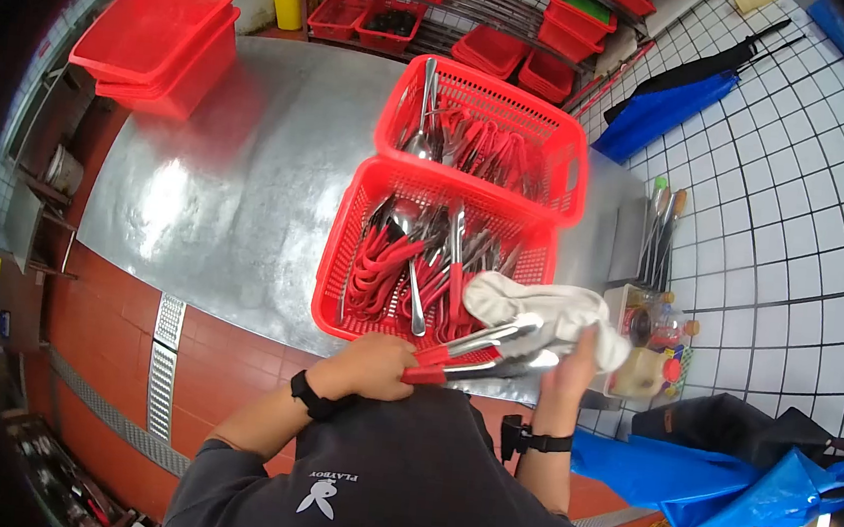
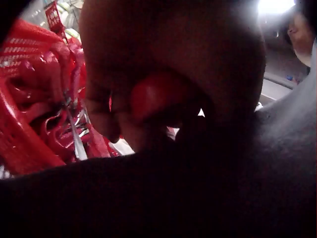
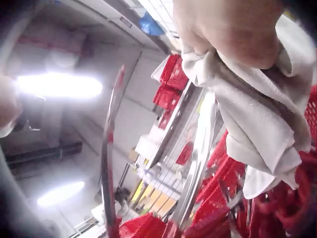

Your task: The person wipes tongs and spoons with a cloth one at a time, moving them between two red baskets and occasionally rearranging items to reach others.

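Observation:
My left hand grips the red handles of a pair of metal tongs, whose jaws spread apart and point right. A crumpled white cloth is held in my right hand, right beside the tong tips. In the right wrist view the cloth hangs from the curled fingers, next to the two tong arms. Just beyond both hands is a red plastic basket filled with red-handled tongs and metal spoons. Behind it, a second red basket contains more tongs and ladles. Palm shadow darkens the left wrist view.
Both baskets stand on a steel table. Stacked red bins are at its far left corner. Bottles and upright long-handled tools line the tiled wall at right. Blue aprons hang nearby; shelves with red baskets are behind.

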The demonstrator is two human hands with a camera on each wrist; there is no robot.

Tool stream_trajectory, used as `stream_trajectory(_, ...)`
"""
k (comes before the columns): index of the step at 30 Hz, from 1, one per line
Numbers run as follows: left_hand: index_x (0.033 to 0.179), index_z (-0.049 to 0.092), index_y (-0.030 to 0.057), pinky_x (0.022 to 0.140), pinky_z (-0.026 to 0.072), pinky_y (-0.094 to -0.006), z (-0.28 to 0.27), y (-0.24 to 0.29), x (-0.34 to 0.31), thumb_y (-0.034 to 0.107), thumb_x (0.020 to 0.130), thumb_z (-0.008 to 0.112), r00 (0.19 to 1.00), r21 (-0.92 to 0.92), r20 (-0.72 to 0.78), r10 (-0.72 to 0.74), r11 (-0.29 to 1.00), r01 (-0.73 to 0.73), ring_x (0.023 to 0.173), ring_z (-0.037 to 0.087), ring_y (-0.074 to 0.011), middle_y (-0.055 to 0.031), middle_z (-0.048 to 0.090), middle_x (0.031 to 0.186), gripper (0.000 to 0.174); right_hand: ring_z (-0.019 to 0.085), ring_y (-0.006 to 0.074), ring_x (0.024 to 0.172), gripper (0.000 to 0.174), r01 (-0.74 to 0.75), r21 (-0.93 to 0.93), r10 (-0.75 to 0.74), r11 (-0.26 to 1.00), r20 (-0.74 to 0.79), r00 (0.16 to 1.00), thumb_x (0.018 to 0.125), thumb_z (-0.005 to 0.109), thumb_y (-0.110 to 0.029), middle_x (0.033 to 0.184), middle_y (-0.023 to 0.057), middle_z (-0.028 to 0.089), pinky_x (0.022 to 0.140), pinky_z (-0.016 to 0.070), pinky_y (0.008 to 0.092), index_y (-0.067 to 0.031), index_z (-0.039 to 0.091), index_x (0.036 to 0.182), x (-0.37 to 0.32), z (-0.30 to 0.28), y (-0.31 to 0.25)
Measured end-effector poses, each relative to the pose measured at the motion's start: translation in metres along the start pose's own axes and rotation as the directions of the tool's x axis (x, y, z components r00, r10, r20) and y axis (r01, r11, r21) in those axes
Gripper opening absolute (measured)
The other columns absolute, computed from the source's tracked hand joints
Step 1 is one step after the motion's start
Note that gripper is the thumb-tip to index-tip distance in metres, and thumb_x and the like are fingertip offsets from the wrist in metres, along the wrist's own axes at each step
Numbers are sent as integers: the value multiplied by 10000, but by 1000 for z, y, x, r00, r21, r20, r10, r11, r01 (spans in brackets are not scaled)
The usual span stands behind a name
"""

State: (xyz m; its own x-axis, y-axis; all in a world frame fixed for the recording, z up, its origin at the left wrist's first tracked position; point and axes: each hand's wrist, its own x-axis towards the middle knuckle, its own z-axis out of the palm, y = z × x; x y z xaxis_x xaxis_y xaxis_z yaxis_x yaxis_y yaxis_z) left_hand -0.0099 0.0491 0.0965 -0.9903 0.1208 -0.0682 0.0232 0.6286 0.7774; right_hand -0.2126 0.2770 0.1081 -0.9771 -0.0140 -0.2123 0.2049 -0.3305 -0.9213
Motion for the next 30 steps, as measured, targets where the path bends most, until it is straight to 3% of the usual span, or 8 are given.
stream_trajectory(2, 758, 617, 20, 705, 479, -474, -1, -8, -7, 212, 671, 647, 1000, -28, -23, -21, 999, 20, 786, 605, -367, -158, 600, 787, 213, 570, 237, 1129, 357, 150, 39, -154, 988, 125, 980, 986, 485, -196, 1260, 129, 556, 979, 461, 387, 4, 472, 1281, 14, -18, -3)
stream_trajectory(5, 786, 645, 23, 727, 498, -469, -3, -12, -6, 250, 692, 637, 993, -30, -35, -116, 993, 115, 818, 622, -358, -153, 620, 817, 246, 527, 251, 1190, 414, 83, -29, -74, 996, 232, 970, 986, 481, -208, 1330, 137, 500, 1011, 433, 412, -4, 405, 1339, -1, -38, 13)
stream_trajectory(8, 800, 639, 18, 728, 503, -472, -6, -5, 4, 247, 691, 637, 988, -51, -100, -115, 993, 110, 810, 621, -361, -161, 625, 832, 254, 507, 211, 1178, 519, 137, -223, 27, 965, 606, 795, 928, 605, -277, 1301, 92, 504, 994, 425, 372, -31, 415, 1344, -39, -13, 20)
stream_trajectory(9, 803, 637, 19, 726, 505, -473, -7, 1, 10, 252, 698, 638, 993, 6, -86, -79, 997, 80, 806, 621, -365, -164, 627, 834, 256, 535, 198, 1130, 426, 593, -451, 73, 666, 832, 551, 909, 627, -228, 1232, 84, 556, 970, 432, 361, -26, 508, 1265, -42, -12, 13)
stream_trajectory(11, 835, 647, 14, 727, 513, -470, -12, 17, 23, 278, 718, 643, 1000, 38, 12, -8, 999, 8, 787, 627, -378, -179, 635, 843, 288, 553, 226, 1120, 428, 438, -425, 73, 792, 779, 623, 869, 642, -118, 1211, 107, 591, 964, 435, 374, 4, 506, 1256, -72, 28, 15)
stream_trajectory(14, 843, 663, -36, 744, 524, -460, 7, 16, 31, 275, 739, 617, 997, 60, 54, -48, 997, 45, 787, 644, -390, -213, 646, 888, 331, 573, 212, 1096, 452, -129, -417, 350, 900, 513, 784, 818, 645, 12, 1199, 100, 593, 977, 433, 350, -5, 506, 1248, -67, 14, 29)
stream_trajectory(18, 825, 662, -37, 749, 521, -460, -3, 16, 33, 271, 745, 587, 988, 115, 102, -114, 988, 102, 813, 641, -390, -210, 644, 896, 328, 575, 257, 1108, 409, -196, -20, 186, 980, 422, 887, 878, 618, -44, 1192, 112, 586, 987, 445, 422, -17, 481, 1262, -58, 15, 21)
stream_trajectory(30, 822, 651, -6, 745, 507, -461, -8, 13, 9, 283, 720, 628, 985, 188, 130, -111, 978, 85, 840, 629, -373, -187, 632, 865, 307, 562, 263, 1125, 391, -166, 43, 141, 985, 351, 926, 896, 573, -31, 1208, 135, 576, 1019, 419, 410, 26, 469, 1268, -51, 7, 11)
